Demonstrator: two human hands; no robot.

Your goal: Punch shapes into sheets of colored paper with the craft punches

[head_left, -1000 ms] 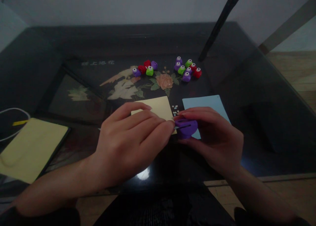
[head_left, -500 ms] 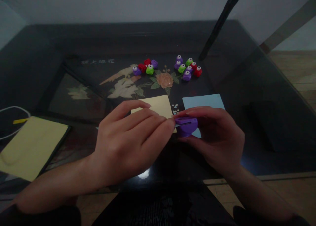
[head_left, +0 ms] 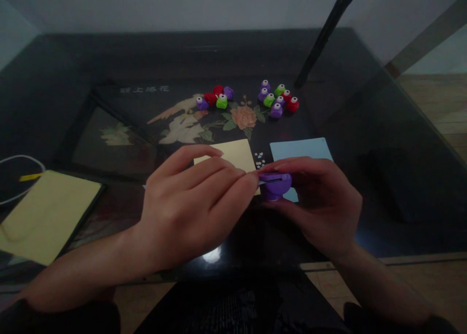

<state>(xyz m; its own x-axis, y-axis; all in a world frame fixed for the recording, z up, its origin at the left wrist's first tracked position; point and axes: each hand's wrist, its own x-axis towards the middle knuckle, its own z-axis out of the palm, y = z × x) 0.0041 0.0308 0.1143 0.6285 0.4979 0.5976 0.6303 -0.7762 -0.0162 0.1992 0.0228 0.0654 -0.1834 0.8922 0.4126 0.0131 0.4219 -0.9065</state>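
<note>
My right hand [head_left: 324, 202] grips a purple craft punch [head_left: 276, 188] between thumb and fingers, its slot facing my left hand. With fingertips pinched, my left hand [head_left: 200, 212] holds a pale piece of paper [head_left: 261, 182], whose edge sits at the slot; most of it is hidden behind the hand. Beyond the hands lies a yellow paper sheet [head_left: 235, 153], partly covered by my left hand. A light blue sheet [head_left: 302, 149] lies behind the punch. Tiny punched paper shapes [head_left: 260, 163] are scattered between the two sheets.
Two clusters of purple, red and green punches [head_left: 222, 101] [head_left: 276, 111] stand farther back on the dark glossy table [head_left: 164, 57]. A yellow pad [head_left: 51, 217] and a white cable [head_left: 22, 157] lie at left. A black pole [head_left: 321, 40] rises at the back right.
Almost nothing differs. Both hands stay at the punch, with the paper still at its slot; the view has shifted very slightly.
</note>
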